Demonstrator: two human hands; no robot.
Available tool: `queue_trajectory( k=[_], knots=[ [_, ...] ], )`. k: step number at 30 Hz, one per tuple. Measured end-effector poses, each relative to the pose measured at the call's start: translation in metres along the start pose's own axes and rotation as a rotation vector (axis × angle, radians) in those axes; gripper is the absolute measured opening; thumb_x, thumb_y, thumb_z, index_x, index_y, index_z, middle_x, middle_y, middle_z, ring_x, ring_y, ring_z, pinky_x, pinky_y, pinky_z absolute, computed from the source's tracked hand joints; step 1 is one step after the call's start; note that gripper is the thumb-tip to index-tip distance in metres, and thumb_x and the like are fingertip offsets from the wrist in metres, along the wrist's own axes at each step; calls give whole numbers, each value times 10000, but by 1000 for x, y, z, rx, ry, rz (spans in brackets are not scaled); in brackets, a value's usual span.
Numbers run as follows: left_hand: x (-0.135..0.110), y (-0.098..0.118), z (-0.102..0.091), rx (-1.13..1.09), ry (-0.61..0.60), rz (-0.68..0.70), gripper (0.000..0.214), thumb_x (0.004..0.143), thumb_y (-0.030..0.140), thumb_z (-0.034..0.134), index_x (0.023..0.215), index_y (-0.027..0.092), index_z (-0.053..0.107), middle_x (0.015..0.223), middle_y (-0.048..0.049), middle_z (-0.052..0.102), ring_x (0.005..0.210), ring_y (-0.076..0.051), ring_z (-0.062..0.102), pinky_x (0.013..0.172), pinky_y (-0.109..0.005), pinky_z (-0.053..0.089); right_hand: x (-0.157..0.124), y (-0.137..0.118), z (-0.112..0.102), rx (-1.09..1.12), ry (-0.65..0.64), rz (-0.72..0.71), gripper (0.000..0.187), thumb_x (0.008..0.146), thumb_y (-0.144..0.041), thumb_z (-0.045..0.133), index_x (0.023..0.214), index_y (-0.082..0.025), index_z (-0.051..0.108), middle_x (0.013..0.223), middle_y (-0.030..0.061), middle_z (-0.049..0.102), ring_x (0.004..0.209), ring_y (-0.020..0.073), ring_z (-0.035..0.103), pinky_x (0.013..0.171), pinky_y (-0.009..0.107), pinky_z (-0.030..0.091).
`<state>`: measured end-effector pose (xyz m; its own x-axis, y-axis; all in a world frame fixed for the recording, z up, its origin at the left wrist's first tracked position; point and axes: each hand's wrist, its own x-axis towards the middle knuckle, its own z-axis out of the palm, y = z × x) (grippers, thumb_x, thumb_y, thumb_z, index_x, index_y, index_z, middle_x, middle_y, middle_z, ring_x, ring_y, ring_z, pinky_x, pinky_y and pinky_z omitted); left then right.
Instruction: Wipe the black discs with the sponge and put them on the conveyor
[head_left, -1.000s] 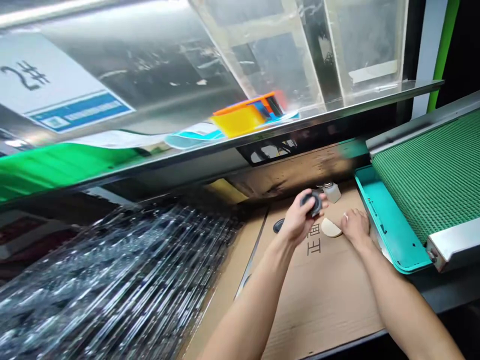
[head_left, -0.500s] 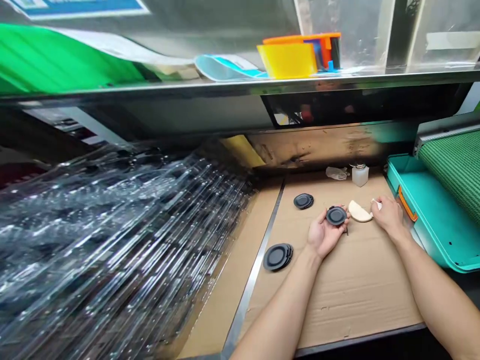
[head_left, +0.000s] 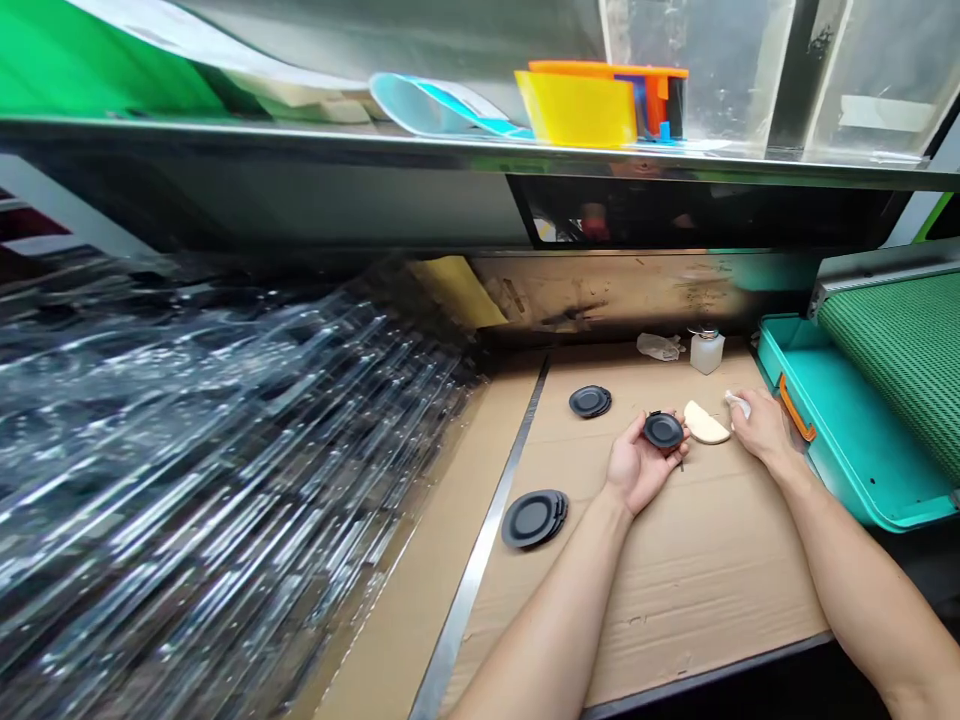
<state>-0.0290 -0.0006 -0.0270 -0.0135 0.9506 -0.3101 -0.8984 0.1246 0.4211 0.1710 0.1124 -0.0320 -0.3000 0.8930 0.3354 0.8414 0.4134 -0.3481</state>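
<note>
My left hand (head_left: pixel 639 472) lies palm up over the cardboard sheet (head_left: pixel 675 590) and grips a small round black disc (head_left: pixel 664 430) at its fingertips. Just right of it sits a pale half-round pad (head_left: pixel 705 423) on the cardboard. My right hand (head_left: pixel 759 427) rests knuckles up beside that pad, its fingers pinched on a small white piece (head_left: pixel 736 400). A small stack of black discs (head_left: pixel 590 401) lies further back, and a larger stack of black discs (head_left: pixel 534 518) lies to the left, near the metal strip.
A big pile of clear plastic trays (head_left: pixel 210 480) fills the left. A teal tray (head_left: pixel 847 450) and green conveyor belt (head_left: pixel 907 370) stand at the right. A small white bottle (head_left: pixel 706 350) and crumpled wrapper (head_left: pixel 658 346) sit at the back. A metal shelf (head_left: pixel 450 155) overhead carries yellow and orange bins (head_left: pixel 585 105).
The view has tipped down and left. My left hand turned palm up with the black disc and lowered toward the cardboard. My right hand has stayed by the pale pad.
</note>
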Motion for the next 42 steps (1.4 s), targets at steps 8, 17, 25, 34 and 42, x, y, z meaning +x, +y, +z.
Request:
queue_trajectory(
  k=[8,17,25,34,42],
  knots=[
    [2,-2,4,37,-9,-3,327,1003,377,494,1074,105,661,1074,-173,713,843,-237,708,690,-345,572,84,-41,-53,-167,137,17,360,1012,-350,413,1235,-273,685,1121,98,640,1020,244,602,869,337,450],
    [2,-3,6,10,-25,-16,316,1005,395,491,1064,123,639,1044,-154,711,796,-218,702,657,-322,560,152,-75,-80,-388,-216,-74,330,939,-289,512,1146,-324,767,1198,77,722,1112,274,639,947,388,469],
    [4,-4,5,-1,-42,-11,311,991,401,526,1074,123,636,1046,-156,704,808,-225,709,661,-325,551,158,-85,-75,-458,-282,-48,319,878,-246,596,1131,-294,785,1162,96,747,1066,266,676,907,369,486],
    [6,-4,3,-18,-66,-16,319,991,403,507,1073,124,637,1104,-178,698,836,-237,704,670,-333,544,155,-80,-85,-436,-226,-79,303,925,-257,561,1131,-296,780,1186,98,730,1112,268,641,971,403,439],
    [8,-1,4,-147,-46,41,304,973,296,438,1113,115,637,1038,-174,718,847,-257,711,674,-348,548,31,-79,-57,111,136,-183,334,973,-409,484,1043,-216,747,1029,81,737,948,216,657,851,304,478]
  ],
)
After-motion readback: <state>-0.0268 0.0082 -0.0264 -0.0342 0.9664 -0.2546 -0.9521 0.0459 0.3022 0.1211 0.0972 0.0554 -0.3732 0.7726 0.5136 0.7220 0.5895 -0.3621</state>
